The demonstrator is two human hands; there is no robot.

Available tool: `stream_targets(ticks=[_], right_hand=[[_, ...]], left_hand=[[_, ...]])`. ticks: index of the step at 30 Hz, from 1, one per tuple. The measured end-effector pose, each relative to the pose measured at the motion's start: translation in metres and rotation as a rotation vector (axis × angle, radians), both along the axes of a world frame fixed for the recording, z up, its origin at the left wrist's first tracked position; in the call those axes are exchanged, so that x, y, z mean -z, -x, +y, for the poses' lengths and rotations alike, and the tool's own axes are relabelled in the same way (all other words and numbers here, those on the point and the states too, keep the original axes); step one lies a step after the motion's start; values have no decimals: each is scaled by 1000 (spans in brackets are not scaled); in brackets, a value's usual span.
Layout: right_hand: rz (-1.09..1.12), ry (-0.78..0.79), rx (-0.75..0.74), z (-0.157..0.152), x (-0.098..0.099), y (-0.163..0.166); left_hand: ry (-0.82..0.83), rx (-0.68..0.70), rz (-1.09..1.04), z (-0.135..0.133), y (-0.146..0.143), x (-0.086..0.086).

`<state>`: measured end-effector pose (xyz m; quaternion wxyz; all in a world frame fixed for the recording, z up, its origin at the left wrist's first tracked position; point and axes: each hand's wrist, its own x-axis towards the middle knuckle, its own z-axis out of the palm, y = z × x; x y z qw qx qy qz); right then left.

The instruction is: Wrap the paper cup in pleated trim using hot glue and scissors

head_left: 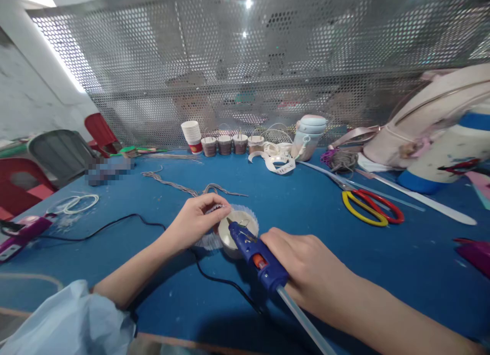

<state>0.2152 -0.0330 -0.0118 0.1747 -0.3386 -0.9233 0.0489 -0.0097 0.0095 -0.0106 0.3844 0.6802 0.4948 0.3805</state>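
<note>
My right hand (306, 265) grips a blue hot glue gun (257, 254) with a clear glue stick sticking out of its back. The gun's nozzle points at the rim of a small white paper cup (231, 232) lying on a white frilled paper liner (250, 214). My left hand (199, 217) is closed on the cup's left rim, pinching a piece of grey braided cord against it. The gun's black cable (214, 278) runs under my left forearm.
Red-and-yellow scissors (369, 206) lie to the right. A stack of paper cups (192, 135), several brown-wrapped cups (224, 144), white ribbon (276, 161) and a bottle (309, 135) line the back. Braided cord (179, 186) lies behind my hands. A purple tool (21, 232) sits far left.
</note>
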Motion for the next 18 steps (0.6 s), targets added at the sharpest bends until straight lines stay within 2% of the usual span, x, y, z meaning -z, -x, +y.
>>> stream_targets(ticks=[12, 18], right_hand=[[-128, -132, 29, -1, 0, 5], [-185, -181, 55, -3, 0, 4]], left_hand=[[-93, -87, -18, 1, -6, 8], [-60, -94, -43, 0, -8, 8]])
